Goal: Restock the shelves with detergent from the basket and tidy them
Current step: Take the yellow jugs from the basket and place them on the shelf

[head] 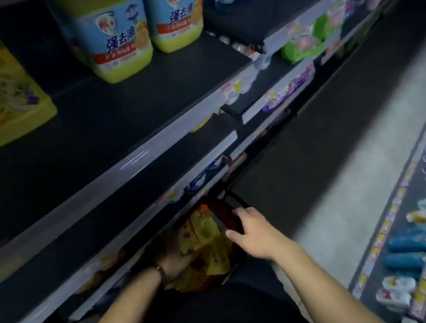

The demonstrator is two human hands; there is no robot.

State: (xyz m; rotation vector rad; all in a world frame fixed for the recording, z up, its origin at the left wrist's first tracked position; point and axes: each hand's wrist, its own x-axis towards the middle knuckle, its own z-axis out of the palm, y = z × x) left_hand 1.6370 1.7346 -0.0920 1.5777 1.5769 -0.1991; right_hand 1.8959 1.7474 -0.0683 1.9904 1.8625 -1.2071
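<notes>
- Left hand (177,257): lowest and nearest the load, down inside the basket in shadow, lying against the left side of the yellow pouches (209,243). Its fingers are dark and partly hidden by the shelf edge above, so I cannot tell whether they grip a pouch or only touch it. A wrist strap (161,273) is visible.
- Right hand (253,230): fingers straight and spread apart, holding nothing, tips at the right rim of the red basket (230,217).
- Task item: the pouches sit in the basket at floor level, between the two hands and partly tucked under the lowest shelf lip. They are crumpled together and blurred, so the long axis is not readable.
- Governing relation: stock lies directly ahead of and below both hands. The left hand is the closer one, so in my judgement it takes the lift while the right steadies the rim.
- Destination: the bare shelf deck (124,110) lies well above and to the left. The lift must clear the projecting shelf fronts between.
- Farthest: yellow jugs (119,35) stand upright at the back of that deck, labels forward.
</notes>
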